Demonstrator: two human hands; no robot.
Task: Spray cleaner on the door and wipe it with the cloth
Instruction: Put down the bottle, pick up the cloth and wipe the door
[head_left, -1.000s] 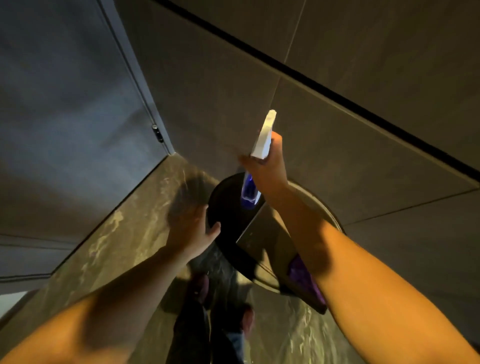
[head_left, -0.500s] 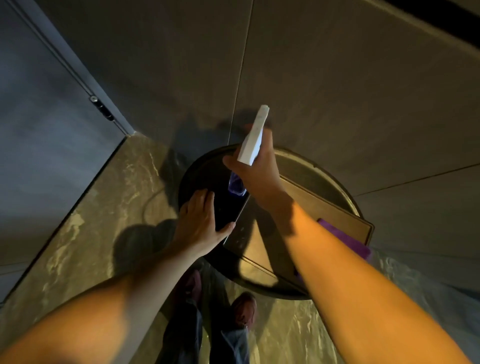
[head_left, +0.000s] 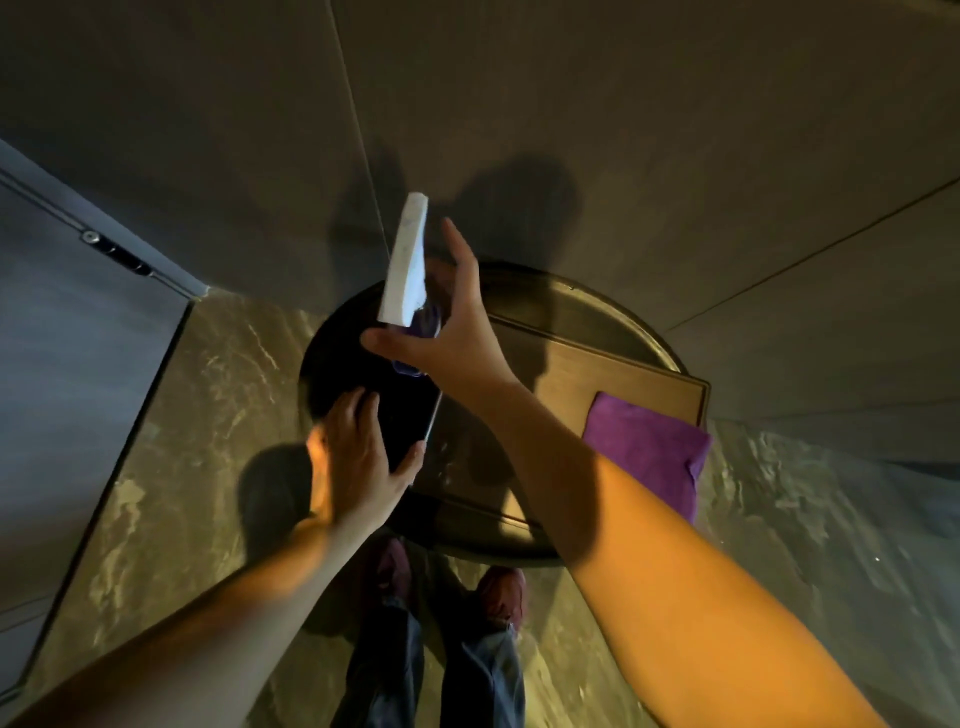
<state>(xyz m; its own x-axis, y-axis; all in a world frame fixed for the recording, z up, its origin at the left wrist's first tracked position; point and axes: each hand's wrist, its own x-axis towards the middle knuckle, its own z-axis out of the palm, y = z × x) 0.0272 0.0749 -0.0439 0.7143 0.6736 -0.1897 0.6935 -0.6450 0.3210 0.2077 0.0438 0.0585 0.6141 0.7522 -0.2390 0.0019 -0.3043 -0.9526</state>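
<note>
A spray bottle (head_left: 408, 270) with a white head and a purple body stands upright over the dark round table (head_left: 623, 322). My right hand (head_left: 452, 332) is around its neck, thumb out to the left and index finger stretched upward, so the grip looks loose. Whether the bottle's base touches the table is hidden. A purple cloth (head_left: 649, 452) lies folded on the right end of a wooden tray (head_left: 623, 374). My left hand (head_left: 358, 457) rests on the tabletop, thumb against the tray's left edge. The grey door (head_left: 62, 364) is at the left.
Brown wall panels (head_left: 571, 130) rise directly behind the table. A latch or hinge fitting (head_left: 117, 253) sits on the door frame. The glossy marble floor (head_left: 171, 441) reflects light. My legs and shoes (head_left: 498, 597) stand close to the table's near edge.
The view has tilted down and right, bringing the cloth and tray fully into sight. My right hand's fingers have loosened on the bottle. My left hand has moved onto the table by the tray.
</note>
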